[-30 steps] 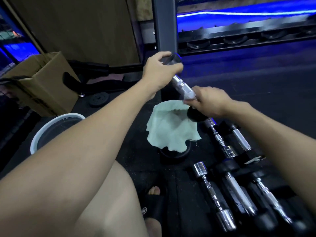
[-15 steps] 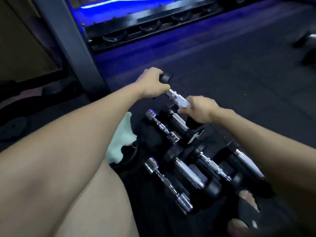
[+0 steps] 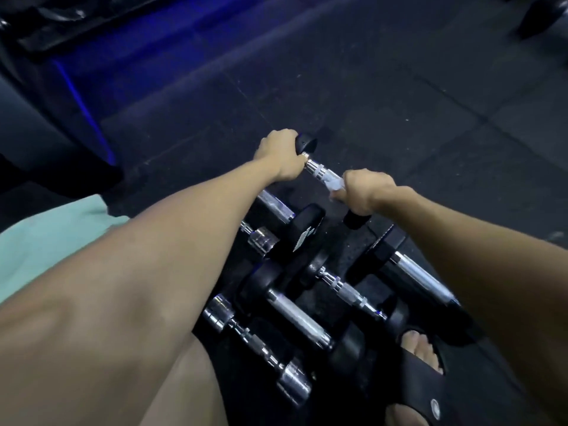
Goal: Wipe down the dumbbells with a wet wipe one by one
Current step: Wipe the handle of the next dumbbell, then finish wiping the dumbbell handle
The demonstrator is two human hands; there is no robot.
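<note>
One small dumbbell with black rubber heads and a chrome bar point(image 3: 319, 170) is held up above the dark rubber gym floor point(image 3: 368, 87), slanting from its far head at the upper left down to its near head at the lower right. The left hand point(image 3: 281, 158) is curled over the far black head, fingers wrapped around it so that only part of the head shows past the knuckles. The right hand point(image 3: 365, 192) is closed around the near part of the chrome bar, pinching a small white wet wipe point(image 3: 334, 183) against the metal; a crumpled edge of the wipe sticks out from the fist toward the bare middle of the bar. Both forearms reach forward from the bottom corners, the left one crossing much of the view. Below the raised dumbbell, five more dumbbells lie close together on the floor: three with black heads and chrome bars point(image 3: 421, 279) and two slimmer all-chrome ones point(image 3: 261, 348); some of them touch, and the left forearm hides parts of the farthest ones. One pale green cloth point(image 3: 46, 241) lies at the left edge, partly behind the left arm. One foot in a black slide sandal point(image 3: 421, 373) rests on the floor just beside the nearest black dumbbell head, and a bare knee fills the lower middle.
</note>
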